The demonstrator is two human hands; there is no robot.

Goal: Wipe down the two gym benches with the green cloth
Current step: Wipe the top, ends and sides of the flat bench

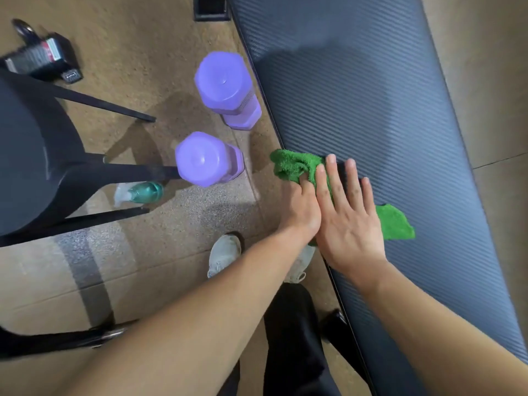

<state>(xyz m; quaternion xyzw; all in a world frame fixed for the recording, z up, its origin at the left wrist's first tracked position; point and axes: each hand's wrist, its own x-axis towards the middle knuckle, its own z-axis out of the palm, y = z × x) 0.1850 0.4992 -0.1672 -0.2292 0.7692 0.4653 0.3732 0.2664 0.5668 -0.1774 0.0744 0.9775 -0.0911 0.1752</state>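
Nearest to me, both forearms reached up from the bottom edge, over a dark trouser leg (pixel 294 338) and two pale shoes (pixel 224 254) on the speckled floor (pixel 177 232). My right hand (pixel 350 215) lay flat, palm down, with the fingers straight and slightly spread, pressing the green cloth (pixel 395 222) onto the bench pad (pixel 371 110). My left hand (pixel 301 208) sat touching the right hand on its thumb side, at the near edge of the pad, with its fingers curled down into the bunched end of the cloth; I could not tell how firmly it gripped.

The cloth lay mostly under the right palm. One flat corner stuck out past the little-finger side of that hand, and a crumpled lump showed just beyond the left fingertips, hanging at the pad's edge. Its long axis ran across the pad on a slant, from that lump down toward the corner at the right.

The pad itself was dark with a fine diagonal weave, and its length ran away from the hands toward the top of the view, tilting left.

Left of the left hand stood two purple dumbbells (pixel 210 158) on end, one just beyond the other (pixel 228 90). Farther left a teal spray bottle (pixel 143 192) lay beside the black legs of a stool (pixel 31 155). Well beyond, a blurred dark object (pixel 43 57) lay on the floor.
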